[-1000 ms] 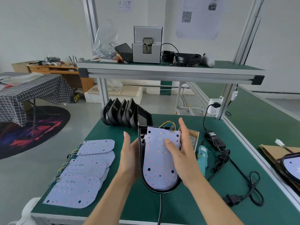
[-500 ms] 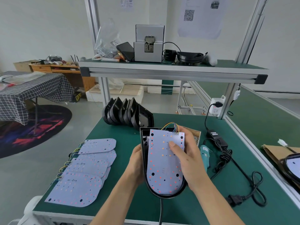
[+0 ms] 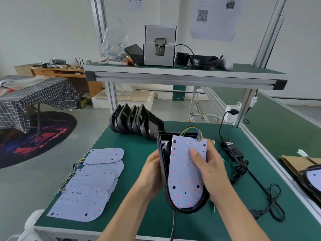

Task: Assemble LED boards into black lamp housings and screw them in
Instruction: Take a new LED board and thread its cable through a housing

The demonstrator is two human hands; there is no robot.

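Note:
A black lamp housing [image 3: 164, 169] is held tilted above the green table, its rounded end toward me. My left hand [image 3: 152, 173] grips its left wall. A pale LED board [image 3: 182, 178] with coloured wires at its far end lies slanted in the housing, its left side raised off the opening. My right hand [image 3: 208, 169] holds the housing's right side, thumb pressing on the board's face. Several loose LED boards [image 3: 90, 185] overlap at the front left. A row of black housings [image 3: 135, 121] leans at the back of the table.
A power adapter [image 3: 231, 147] and its coiled black cable [image 3: 271, 202] lie to the right. A socket [image 3: 230, 114] sits on the frame post. The upper shelf [image 3: 173, 73] carries a grey screw feeder [image 3: 159, 46]. Another lamp [image 3: 311, 178] sits at the far right.
The housing and board have been lifted and tilted toward me. My left hand has wrapped round the housing's left wall, and my right thumb slid up the board as it settled deeper.

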